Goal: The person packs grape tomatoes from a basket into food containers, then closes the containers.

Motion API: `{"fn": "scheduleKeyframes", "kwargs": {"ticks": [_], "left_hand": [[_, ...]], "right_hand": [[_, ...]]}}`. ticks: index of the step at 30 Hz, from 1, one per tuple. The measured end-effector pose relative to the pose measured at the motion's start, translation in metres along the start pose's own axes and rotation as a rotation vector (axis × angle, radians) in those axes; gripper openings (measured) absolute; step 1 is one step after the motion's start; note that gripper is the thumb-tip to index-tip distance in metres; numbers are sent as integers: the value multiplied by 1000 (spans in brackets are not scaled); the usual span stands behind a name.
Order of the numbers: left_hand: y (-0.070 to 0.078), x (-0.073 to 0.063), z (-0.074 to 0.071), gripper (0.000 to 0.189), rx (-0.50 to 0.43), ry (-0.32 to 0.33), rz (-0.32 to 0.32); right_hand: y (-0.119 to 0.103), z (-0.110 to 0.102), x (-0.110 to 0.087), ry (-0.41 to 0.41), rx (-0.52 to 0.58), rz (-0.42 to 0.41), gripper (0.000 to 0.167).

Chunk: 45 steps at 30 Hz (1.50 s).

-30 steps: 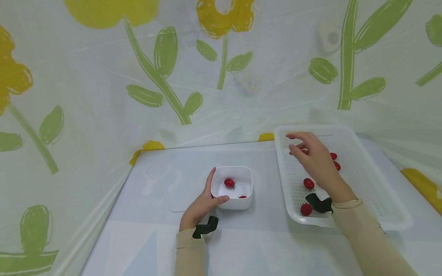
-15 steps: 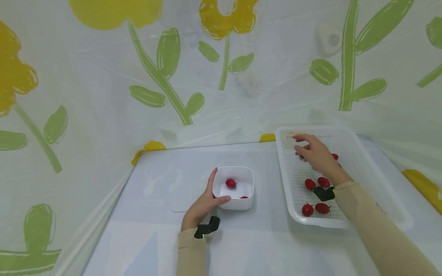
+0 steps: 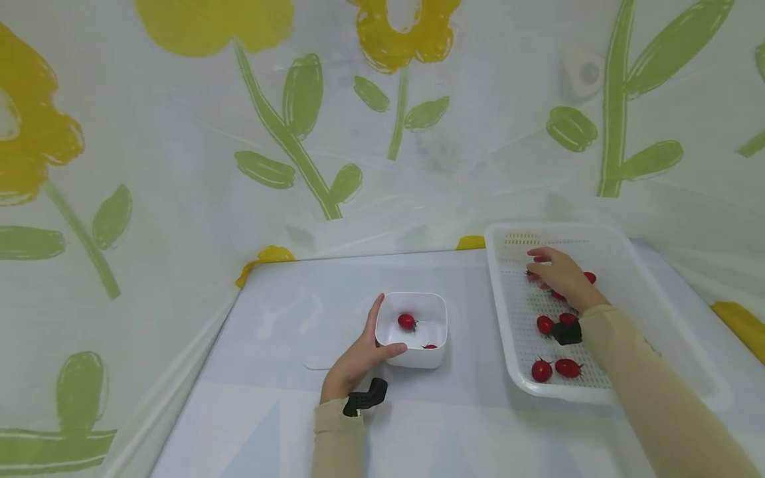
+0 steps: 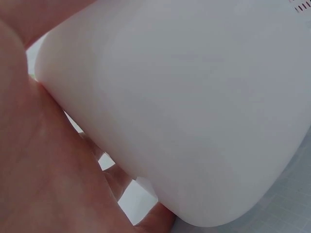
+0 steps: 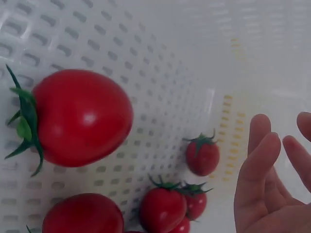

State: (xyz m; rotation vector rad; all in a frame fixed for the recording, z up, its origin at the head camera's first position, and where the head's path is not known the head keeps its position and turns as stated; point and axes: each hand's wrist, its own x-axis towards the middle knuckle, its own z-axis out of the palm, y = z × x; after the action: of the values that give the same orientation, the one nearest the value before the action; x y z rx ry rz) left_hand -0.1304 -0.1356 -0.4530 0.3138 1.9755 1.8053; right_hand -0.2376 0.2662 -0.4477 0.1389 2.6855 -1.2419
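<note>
A person in beige sleeves [image 3: 651, 392] works at a pale counter [image 3: 454, 425], the right hand [image 3: 562, 273] poised over a white plastic basket [image 3: 502, 312] of small red tomatoes [image 3: 541, 370]. The fingers of that hand are lightly bent and parted, with gaps showing between them and nothing in their grasp. In the basket, two tomatoes sit side by side at the near end, two more lie around the middle, and others rest beneath the hand toward the far end, some of them partly hidden. Well apart from the basket, to its left, the left hand [image 3: 364, 355] grips a small white box [image 3: 415, 358] standing upright, thumb across the near rim and fingers curled round the side. Two tomatoes lie inside the box, one of them mostly hidden by the near wall. A black band [image 3: 366, 396] circles each wrist. Beyond the basket hangs a sheet [image 3: 197, 133] of yellow flowers and green leaves.
</note>
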Motion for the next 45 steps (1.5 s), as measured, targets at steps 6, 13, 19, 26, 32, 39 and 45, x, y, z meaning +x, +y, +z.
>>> {"fn": "scheduleKeyframes", "kwargs": {"ticks": [6, 13, 19, 26, 32, 39, 45], "left_hand": [[0, 0, 1, 94, -21, 16, 23], [-1, -1, 2, 94, -33, 16, 39], [-1, -1, 2, 93, -42, 10, 44], [-1, -1, 2, 93, -25, 14, 37], [-2, 0, 1, 93, -21, 20, 39], [-5, 1, 0, 94, -43, -2, 51], [-6, 1, -1, 93, -51, 4, 59]], "right_hand": [[-5, -6, -7, -64, 35, 45, 61], [-4, -6, -9, -157, 28, 28, 66], [2, -2, -4, -210, -55, 44, 65], [-1, 5, -5, -223, -245, -38, 51], [-5, 8, -6, -192, -398, -122, 42], [0, 10, -4, -165, -466, -147, 31], [-8, 9, -5, -163, -445, -119, 31]]}}
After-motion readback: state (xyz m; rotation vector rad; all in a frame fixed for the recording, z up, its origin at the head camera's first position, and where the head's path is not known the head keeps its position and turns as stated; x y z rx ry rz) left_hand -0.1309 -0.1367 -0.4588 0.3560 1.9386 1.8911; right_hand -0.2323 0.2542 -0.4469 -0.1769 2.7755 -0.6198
